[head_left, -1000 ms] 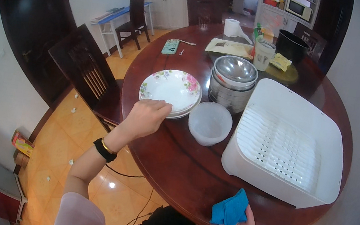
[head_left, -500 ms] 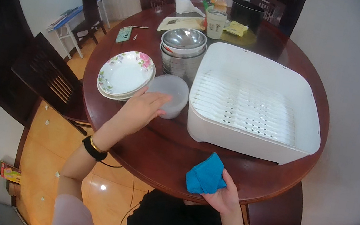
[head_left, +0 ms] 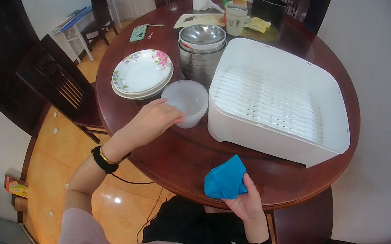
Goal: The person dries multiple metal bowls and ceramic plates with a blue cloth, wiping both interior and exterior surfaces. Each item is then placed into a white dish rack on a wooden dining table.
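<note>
A frosted plastic bowl (head_left: 189, 101) stands on the table in front of the steel bowls, its hollow inside showing. My left hand (head_left: 156, 118) is closed on its near left rim, fingers bent at the edge and partly hidden. Close to the table's front edge, my right hand (head_left: 248, 201) holds a folded blue cloth (head_left: 227, 179), thumb on top. A white dish rack (head_left: 273, 148) with a ribbed, perforated base sits right of the bowl. Left of the bowl is a stack of plates (head_left: 142, 73), the top one flowered.
Stacked steel bowls (head_left: 198, 61) rise behind the plastic bowl. Farther back are a phone (head_left: 138, 34), a paper roll (head_left: 200, 1), a cup (head_left: 234, 22), a yellow packet (head_left: 258, 24) and a black pot (head_left: 268, 12). Dark wooden chairs (head_left: 59, 80) surround the round table (head_left: 183, 166).
My left fingers, stretched over the plastic bowl before, have drawn back and bent at its near rim. The bowl's inside shows more plainly now. My right hand still holds the cloth.
</note>
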Demonstrator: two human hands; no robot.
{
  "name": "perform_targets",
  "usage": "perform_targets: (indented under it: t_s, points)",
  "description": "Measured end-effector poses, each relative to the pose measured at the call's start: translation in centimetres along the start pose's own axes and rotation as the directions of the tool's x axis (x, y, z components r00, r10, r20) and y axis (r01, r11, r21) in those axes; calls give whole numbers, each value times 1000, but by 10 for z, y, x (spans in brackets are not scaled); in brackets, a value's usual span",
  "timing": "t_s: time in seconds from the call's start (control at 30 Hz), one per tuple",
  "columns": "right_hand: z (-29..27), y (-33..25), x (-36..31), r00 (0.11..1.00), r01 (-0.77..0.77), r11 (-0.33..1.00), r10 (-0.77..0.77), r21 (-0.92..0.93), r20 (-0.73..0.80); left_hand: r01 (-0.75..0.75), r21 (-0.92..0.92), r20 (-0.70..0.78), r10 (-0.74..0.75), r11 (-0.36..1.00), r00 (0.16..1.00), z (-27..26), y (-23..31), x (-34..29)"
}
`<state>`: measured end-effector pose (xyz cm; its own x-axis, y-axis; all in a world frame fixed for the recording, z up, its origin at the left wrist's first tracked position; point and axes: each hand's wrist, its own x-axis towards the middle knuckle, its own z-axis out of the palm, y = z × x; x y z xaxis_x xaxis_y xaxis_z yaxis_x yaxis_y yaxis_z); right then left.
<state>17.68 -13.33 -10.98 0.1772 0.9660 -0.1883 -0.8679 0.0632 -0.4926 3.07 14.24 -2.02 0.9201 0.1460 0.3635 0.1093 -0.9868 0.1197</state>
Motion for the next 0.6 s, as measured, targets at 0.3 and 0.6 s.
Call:
perform_targets:
  t_s: [0.3, 0.6]
  points:
    - [-1, -2, 3, 999, 14, 997, -10, 75, -52, 71, -59, 66, -68, 996, 996, 1, -2, 8]
    - [-9, -3, 5, 994, -105, 982, 104, 156, 14, 99, -93, 168, -83, 991, 982, -8, 1, 20]
